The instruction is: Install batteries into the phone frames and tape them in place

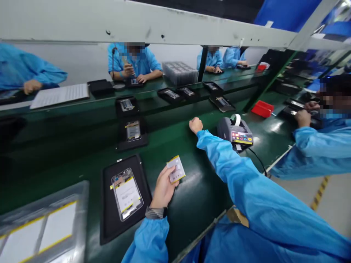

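A white phone battery with yellow edges is pinched between the thumb and fingers of my left hand, raised over the bench. My right hand reaches far out, curled into a fist low over the bench, left of a grey tape dispenser. Whatever lies inside that fist is hidden. To the left of my left hand, a black tray holds an opened phone body with a white battery seated in it. A clear plastic tray at the lower left contains several more batteries.
Farther along the bench lie more black trays with phone bodies. A red bin stands beyond the dispenser, whose black cable runs over the bench edge. A metal beam crosses overhead. Co-workers in blue sit opposite and at right.
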Demonstrator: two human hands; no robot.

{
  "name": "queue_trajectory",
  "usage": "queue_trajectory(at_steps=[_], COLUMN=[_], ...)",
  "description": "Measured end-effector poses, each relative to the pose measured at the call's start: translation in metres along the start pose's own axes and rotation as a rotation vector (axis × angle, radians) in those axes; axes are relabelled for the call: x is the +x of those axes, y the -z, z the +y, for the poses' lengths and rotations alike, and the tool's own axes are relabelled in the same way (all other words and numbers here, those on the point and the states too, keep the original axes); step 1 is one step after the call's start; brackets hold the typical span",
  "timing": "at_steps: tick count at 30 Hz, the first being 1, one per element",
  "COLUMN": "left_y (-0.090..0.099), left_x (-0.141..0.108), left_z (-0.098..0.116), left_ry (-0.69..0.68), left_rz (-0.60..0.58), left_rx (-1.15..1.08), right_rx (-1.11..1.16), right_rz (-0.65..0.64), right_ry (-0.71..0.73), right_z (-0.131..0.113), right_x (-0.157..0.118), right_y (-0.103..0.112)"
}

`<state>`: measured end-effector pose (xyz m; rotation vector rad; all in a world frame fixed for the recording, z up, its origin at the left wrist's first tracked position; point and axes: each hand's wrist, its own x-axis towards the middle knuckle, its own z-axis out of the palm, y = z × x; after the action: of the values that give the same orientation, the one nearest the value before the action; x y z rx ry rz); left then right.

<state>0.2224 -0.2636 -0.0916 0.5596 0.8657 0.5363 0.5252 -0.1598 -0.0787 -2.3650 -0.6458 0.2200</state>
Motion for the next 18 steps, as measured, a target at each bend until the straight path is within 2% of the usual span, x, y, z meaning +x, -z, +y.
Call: queue_trajectory(at_steps=[6, 11, 15, 18], left_y=[-0.007, -0.003, 0.0, 0.001], left_x=[-0.005, -0.003, -0.005, -0.007], left_z=[-0.006, -0.013, -0.02, -0.023], left_ry=[0.045, 0.101, 0.121, 0.136], left_rz=[0.043, 0.094, 0.146, 0.17], left_rx=[0.008, 0.033, 0.016, -0.015], right_rx=[-0.111, -0.132, -0.131, -0.126], right_rz=[0.166, 0.345, 0.49, 0.561], right_ry=[-0.066, -0.186, -0.325, -0.453], right_z=[-0.002, 0.006, 0.023, 0.038], right_x=[0.062, 0.122, 0.171, 0.2], right_y=[0.001, 0.027, 0.05, 0.058])
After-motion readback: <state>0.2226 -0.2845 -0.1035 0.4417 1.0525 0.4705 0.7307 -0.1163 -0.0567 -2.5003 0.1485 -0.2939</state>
